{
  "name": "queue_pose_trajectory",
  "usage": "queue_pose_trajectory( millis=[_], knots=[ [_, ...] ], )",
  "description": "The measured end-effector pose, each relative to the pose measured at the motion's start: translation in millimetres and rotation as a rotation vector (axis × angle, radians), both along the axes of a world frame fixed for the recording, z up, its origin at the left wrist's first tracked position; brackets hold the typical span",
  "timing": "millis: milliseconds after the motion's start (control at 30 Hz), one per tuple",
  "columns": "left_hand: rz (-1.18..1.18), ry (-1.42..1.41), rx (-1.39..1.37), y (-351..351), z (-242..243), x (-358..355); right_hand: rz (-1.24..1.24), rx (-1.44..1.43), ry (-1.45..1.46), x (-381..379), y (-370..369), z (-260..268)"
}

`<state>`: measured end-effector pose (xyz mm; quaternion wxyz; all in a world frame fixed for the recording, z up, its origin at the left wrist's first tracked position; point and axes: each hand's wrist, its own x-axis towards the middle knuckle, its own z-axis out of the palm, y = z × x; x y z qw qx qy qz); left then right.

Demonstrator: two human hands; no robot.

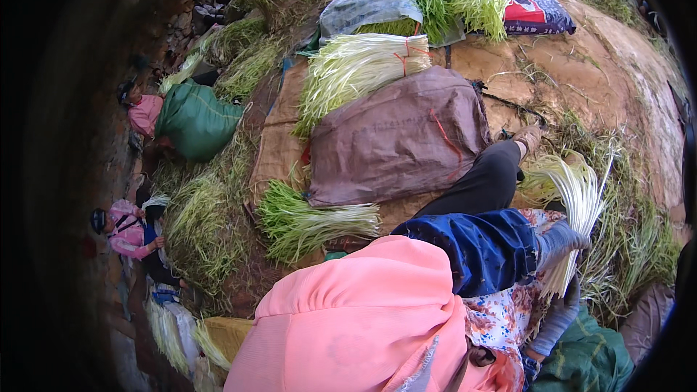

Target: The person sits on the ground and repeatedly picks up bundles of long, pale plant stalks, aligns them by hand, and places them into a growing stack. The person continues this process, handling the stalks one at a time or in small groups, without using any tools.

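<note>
A bunch of long white stalks (581,204), like blanched garlic chives, is in my grip at the right of the head view. My left hand (572,237), in a grey knit glove, closes around the bunch's middle. The stalks fan out above it, and their cut ends point down. My right hand (573,283), also in grey, is at the lower ends; its fingers are mostly hidden behind the stalks. A blue velvet sleeve (479,253) covers my left arm below the pink shoulder. Pale yellow-green leaves (544,174) lie just beyond the bunch.
A brown woven sack (397,136) lies before me, between tied white bundles (370,71) and a green-and-white bunch (316,223). Loose leaves (626,245) and a green sack (585,351) are at right. Two people in pink (130,228) sit left, near a leaf heap (204,228).
</note>
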<state>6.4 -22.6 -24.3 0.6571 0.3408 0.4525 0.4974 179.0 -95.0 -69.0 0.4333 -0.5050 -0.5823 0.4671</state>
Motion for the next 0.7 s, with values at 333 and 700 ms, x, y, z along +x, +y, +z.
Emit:
queue_pose_trajectory(
  millis=[333,700],
  knots=[
    [0.02,-0.245,0.005,2,21,-11,-0.292,-0.129,0.127,-24,-21,60],
    [-0.05,-0.395,-0.002,15,61,-74,-0.126,-0.56,-0.862,93,-131,-70]
  ],
)
